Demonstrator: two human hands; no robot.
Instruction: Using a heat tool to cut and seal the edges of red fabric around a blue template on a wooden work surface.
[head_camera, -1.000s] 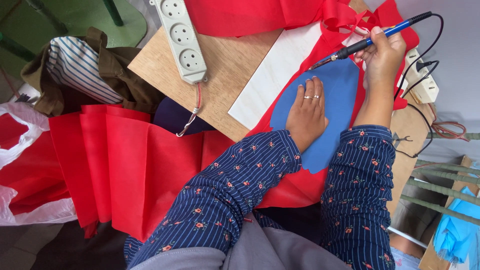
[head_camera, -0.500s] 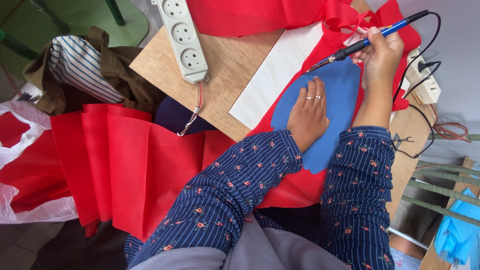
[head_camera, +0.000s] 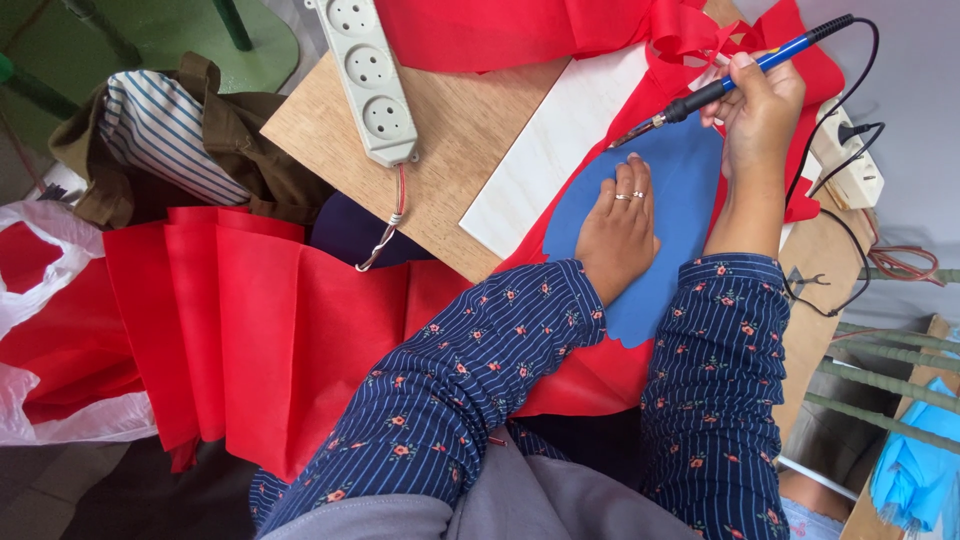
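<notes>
Pressing flat on the blue rounded felt-like fabric piece (head_camera: 675, 215), my left hand (head_camera: 618, 235) lies palm down with fingers together and extended, two rings showing on one finger. That blue piece sits on top of red non-woven fabric (head_camera: 600, 375) spread over the counter (head_camera: 455, 130), a light wooden board.

My right hand (head_camera: 762, 105) is closed around a soldering iron with black grip and blue handle (head_camera: 735, 78), held like a pen. Its metal tip points down-left and meets the upper edge of the blue piece, just beyond my left fingertips. A black cord runs from the handle's far end toward a small white plug adapter (head_camera: 850, 160) at the counter's right side.

Also on the counter: a white rectangular board (head_camera: 555, 165) lying partly under the red fabric, and a pale grey power strip with three visible sockets (head_camera: 365, 80).

Left of the counter: a pleated length of red fabric (head_camera: 250, 320) hanging down, a striped cloth bag with brown trim (head_camera: 165, 140), a white plastic bag (head_camera: 40, 300).
</notes>
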